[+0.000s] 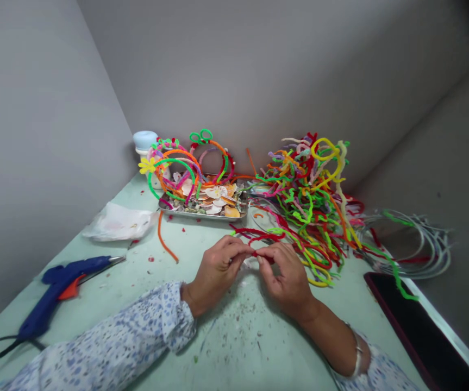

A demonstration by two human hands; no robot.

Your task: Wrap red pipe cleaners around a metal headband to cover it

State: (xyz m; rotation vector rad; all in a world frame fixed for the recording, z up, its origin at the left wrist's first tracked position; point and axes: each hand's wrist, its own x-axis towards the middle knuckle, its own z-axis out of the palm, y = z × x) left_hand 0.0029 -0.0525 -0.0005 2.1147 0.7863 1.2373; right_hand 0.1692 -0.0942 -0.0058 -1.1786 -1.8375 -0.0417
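Note:
In the middle of the head view, my left hand (pixel 220 266) and my right hand (pixel 286 279) meet fingertip to fingertip. Both are closed in a pinch on a short red pipe cleaner (pixel 254 253), much of it hidden by the fingers. Just beyond them lie loose red pipe cleaners (pixel 263 235). To the right rises a tangled heap of multicoloured pipe cleaners (pixel 305 190). Behind my left hand, a metal tray (pixel 205 215) holds shells, and several pipe-cleaner hoops (pixel 193 163) stand on it.
A blue glue gun (pixel 61 285) lies at the left, beside a white plastic bag (pixel 120 221). At the back left stands a bottle with a pale blue lid (pixel 145 140). Coiled hoops (pixel 433 244) and a dark phone-like slab (pixel 417 326) are at the right. Walls close in the table (pixel 258 347).

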